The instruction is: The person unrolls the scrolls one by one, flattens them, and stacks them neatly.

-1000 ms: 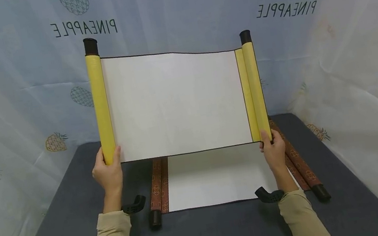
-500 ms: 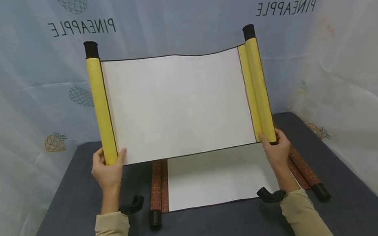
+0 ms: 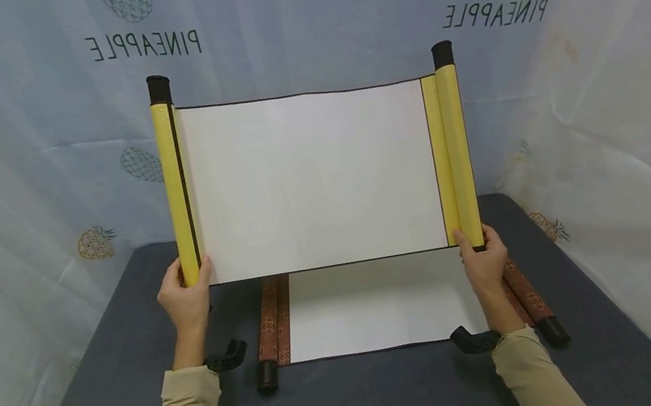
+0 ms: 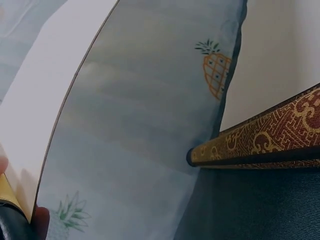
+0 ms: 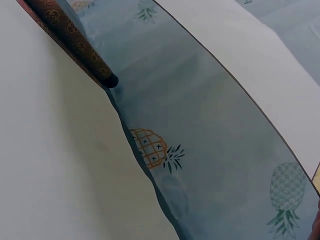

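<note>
A yellow-edged scroll with a blank white sheet is held upright above the table, partly unrolled between two black-capped rollers. My left hand grips the bottom of its left roller, thumb at the front. The lower end of the right roller is in my right hand, the thumb on the yellow strip. Below and behind lies a second scroll with brown patterned rollers, open flat on the table; its upper part is hidden. Each wrist view catches only fingertips and part of both scrolls.
The dark grey table extends under both forearms. A pineapple-print curtain hangs behind and along both sides. Black curved wrist mounts stick out inward from the wrists.
My right hand has moved a little to the right with its roller, so the held sheet is wider and its top edge flatter. The left roller has turned slightly and sunk a little.
</note>
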`<state>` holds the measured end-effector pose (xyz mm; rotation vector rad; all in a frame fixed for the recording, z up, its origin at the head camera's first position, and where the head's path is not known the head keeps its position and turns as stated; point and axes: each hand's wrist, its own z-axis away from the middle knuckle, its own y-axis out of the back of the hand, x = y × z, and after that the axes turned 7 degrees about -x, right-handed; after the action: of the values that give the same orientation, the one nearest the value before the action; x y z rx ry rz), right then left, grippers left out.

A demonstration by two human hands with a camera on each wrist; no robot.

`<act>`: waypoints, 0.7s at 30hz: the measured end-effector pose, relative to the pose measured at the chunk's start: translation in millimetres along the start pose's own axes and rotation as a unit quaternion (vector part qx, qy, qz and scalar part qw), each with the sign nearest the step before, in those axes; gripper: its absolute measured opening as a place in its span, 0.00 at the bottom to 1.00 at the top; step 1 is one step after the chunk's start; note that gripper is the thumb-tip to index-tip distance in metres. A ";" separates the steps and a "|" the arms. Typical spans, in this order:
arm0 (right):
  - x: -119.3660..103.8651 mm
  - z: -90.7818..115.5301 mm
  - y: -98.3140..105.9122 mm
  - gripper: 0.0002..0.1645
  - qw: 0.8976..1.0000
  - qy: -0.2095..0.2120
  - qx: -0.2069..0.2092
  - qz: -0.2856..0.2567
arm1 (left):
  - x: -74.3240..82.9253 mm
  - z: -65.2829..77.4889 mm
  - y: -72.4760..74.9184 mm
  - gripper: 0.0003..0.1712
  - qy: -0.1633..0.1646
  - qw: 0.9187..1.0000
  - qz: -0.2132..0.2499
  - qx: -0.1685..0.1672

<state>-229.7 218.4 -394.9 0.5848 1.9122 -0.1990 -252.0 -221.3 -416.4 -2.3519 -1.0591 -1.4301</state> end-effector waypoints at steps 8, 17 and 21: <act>-1.5 0.9 3.9 0.22 1.000 0.007 0.000 0.007 | 0.7 3.2 0.0 0.26 0.028 0.999 -0.015 -0.022; -0.5 0.8 8.3 0.21 1.000 0.012 0.003 0.012 | -0.8 6.0 3.3 0.28 0.044 0.999 -0.009 -0.022; 1.2 1.6 9.9 0.20 1.000 0.016 -0.001 0.014 | 0.8 5.1 3.9 0.32 0.052 0.998 -0.005 -0.024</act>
<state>-223.9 226.7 -395.3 0.6169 1.9338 -0.1711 -245.7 -221.2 -417.5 -2.2793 -1.0226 -1.5798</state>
